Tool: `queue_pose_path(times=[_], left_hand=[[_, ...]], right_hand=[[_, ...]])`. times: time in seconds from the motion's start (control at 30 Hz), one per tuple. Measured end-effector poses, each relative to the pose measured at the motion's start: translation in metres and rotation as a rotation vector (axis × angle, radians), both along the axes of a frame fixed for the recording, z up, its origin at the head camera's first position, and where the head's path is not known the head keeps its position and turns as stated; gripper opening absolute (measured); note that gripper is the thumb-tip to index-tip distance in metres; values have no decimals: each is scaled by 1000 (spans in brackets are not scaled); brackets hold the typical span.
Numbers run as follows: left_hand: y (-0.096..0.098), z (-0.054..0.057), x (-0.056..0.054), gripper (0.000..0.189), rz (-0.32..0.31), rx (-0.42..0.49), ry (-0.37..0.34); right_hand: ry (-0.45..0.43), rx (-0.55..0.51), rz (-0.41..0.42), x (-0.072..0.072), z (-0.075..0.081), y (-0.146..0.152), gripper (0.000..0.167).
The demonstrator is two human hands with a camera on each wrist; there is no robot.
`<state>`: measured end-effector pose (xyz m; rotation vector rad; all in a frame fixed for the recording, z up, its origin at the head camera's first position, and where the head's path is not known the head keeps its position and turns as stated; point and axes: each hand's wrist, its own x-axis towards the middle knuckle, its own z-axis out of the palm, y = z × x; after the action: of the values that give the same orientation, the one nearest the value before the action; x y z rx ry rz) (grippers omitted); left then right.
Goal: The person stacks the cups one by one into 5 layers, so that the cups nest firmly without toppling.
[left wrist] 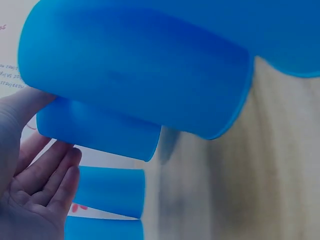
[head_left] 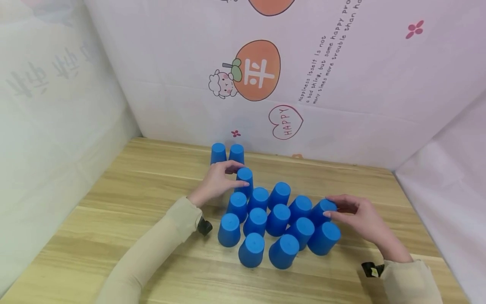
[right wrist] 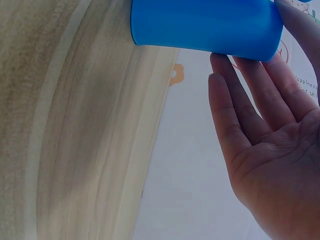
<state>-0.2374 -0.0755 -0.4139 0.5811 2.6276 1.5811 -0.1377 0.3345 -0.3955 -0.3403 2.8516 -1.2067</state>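
Upside-down blue cups stand in a tight cluster on the wooden table. My left hand (head_left: 215, 182) pinches a blue cup (head_left: 244, 182) at the cluster's far left, thumb on the near side and fingers on the far side. The left wrist view shows that cup (left wrist: 100, 127) between thumb and fingers, partly behind a nearer cup (left wrist: 135, 70). On the right, my right hand (head_left: 358, 216) holds another blue cup (head_left: 322, 212) near its top. In the right wrist view, the fingers (right wrist: 250, 92) lie along the side of this cup (right wrist: 205, 25).
Two blue cups (head_left: 218, 153) stand side by side behind my left hand. Several more cups (head_left: 279, 219) crowd between and in front of my hands. The wooden table (head_left: 114, 202) meets a printed white cloth (head_left: 182, 105) at its back edge.
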Motion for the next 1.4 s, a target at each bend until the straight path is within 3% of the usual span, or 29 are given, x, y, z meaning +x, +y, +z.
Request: queue_pose_path(times=[0.33,0.6,0.77,0.93,1.23,1.4], left_hand=[[4,26,-17,53,-23,6,70],[15,50,-47,52,-57,10,92],[22,58,-62,52,-43,8,85],[26,54,-73,51,3,-50,76],[30,25,-86,53,19,-157,100],[34,16,-89,55,19,-206,92]], right_hand=[[-14,5,-13,0,2,2,43],[-9,9,-11,0,2,3,44],[-14,11,-18,1,3,3,45],[-13,4,-14,0,2,1,45],[-21,-13,-19,-1,0,2,45],[-22,-15,-23,0,-1,3,45]])
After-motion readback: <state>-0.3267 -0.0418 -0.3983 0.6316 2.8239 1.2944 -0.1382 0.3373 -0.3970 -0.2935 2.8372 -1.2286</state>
